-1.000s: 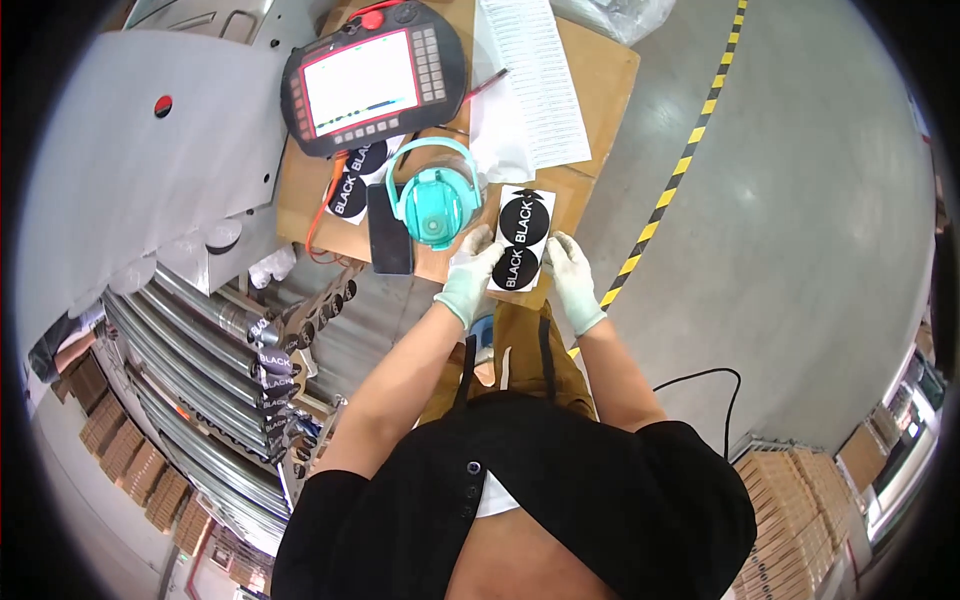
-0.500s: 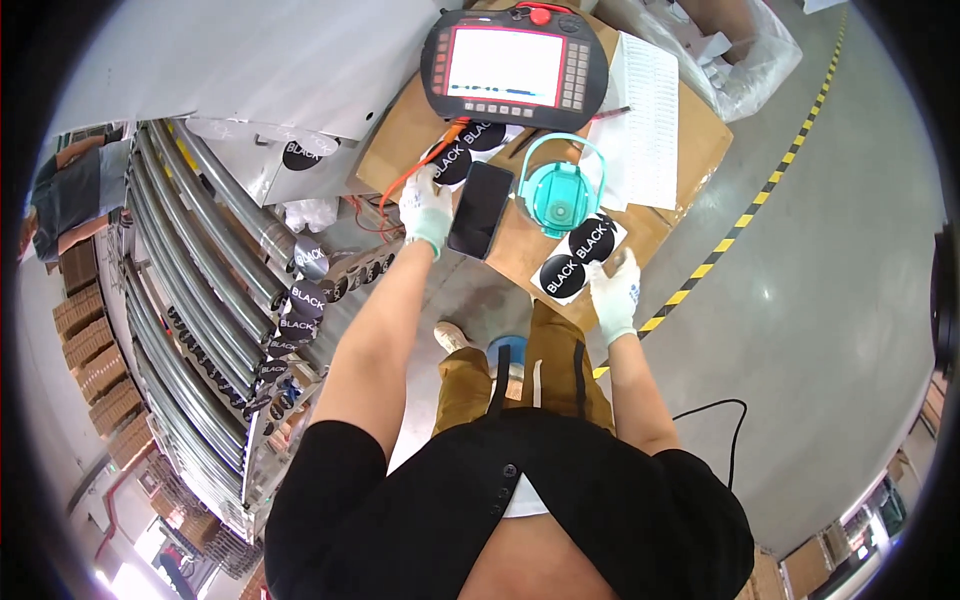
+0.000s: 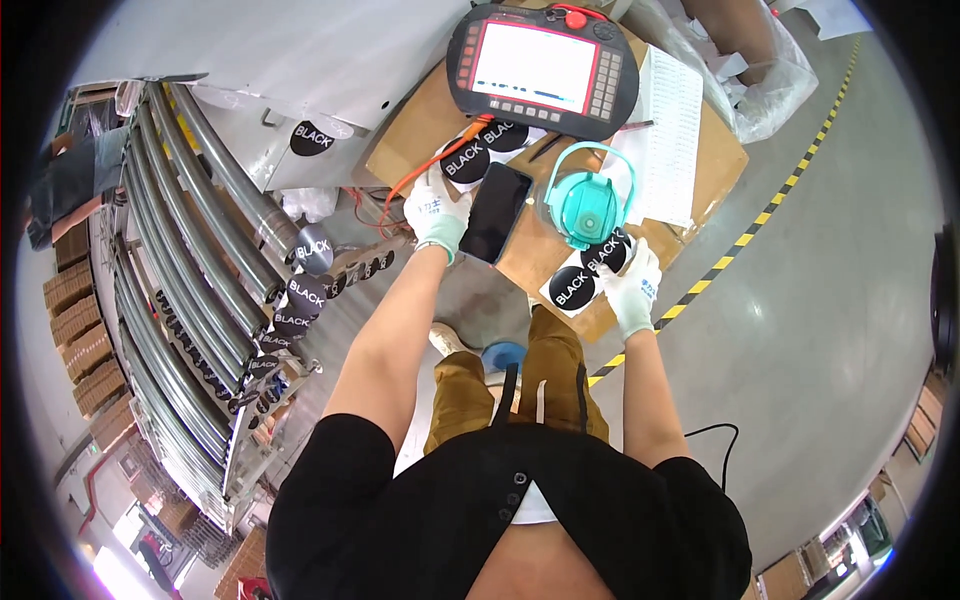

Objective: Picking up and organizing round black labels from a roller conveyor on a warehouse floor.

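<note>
My left hand (image 3: 438, 212), in a white glove, lies at the left edge of a cardboard box top (image 3: 535, 262). Its fingers stretch toward a sheet of round black stickers (image 3: 465, 160); whether they touch it I cannot tell. A dark phone (image 3: 496, 212) lies just right of this hand. My right hand (image 3: 634, 290), gloved too, is at the right edge of a second sticker sheet (image 3: 573, 288). Its thumb rests on the sheet, apart from the fingers. Beyond that sheet stands a bottle with a teal lid and loop handle (image 3: 587, 210), overlapping the sheet's far end.
A handheld control panel (image 3: 540, 70) with a red button lies at the back, its orange cable (image 3: 432, 163) running left. Printed papers (image 3: 668, 140) lie on the right. Metal rollers (image 3: 215, 185) and hanging black stickers (image 3: 305, 292) stand left. A plastic-lined bin (image 3: 780, 95) is back right.
The view has shifted slightly, so the box top appears farther right. My right hand has moved forward along the sticker sheet, its thumb now on it. My left hand stays beside the phone.
</note>
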Demonstrator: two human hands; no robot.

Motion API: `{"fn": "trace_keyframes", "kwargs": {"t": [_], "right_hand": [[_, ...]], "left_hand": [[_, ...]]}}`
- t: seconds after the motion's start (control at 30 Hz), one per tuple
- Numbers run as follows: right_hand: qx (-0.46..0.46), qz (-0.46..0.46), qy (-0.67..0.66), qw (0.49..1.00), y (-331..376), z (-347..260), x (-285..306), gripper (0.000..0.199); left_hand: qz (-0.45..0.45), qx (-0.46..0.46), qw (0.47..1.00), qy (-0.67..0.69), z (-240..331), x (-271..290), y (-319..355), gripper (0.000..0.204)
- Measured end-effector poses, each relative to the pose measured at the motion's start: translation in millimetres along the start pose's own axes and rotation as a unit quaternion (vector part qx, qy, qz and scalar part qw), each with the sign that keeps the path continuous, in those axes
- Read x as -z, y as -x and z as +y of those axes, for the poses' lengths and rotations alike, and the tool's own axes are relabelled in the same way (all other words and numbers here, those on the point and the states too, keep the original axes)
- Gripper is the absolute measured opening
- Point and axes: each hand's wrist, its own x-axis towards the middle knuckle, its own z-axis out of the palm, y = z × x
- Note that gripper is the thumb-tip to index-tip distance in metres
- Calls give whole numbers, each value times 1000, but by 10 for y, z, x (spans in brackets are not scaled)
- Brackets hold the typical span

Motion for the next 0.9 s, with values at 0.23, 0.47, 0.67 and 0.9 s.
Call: {"fn": "trace_keyframes", "kwargs": {"t": [0.23, 0.47, 0.67, 0.9], "right_hand": [[-15, -23, 9, 1000, 5, -19, -9, 85], [101, 74, -2, 992, 335, -305, 144, 66], [280, 38, -87, 955, 728, -837, 52, 53], [273, -9, -148, 950, 131, -1973, -344, 58]], "left_hand": [[4, -119, 988, -94, 6, -16, -214, 66], [-107, -102, 964, -221, 110, 144, -81, 64], [-123, -73, 979, -145, -60, 189, 96, 68], [-93, -120, 973, -176, -11, 93, -306, 94]]}}
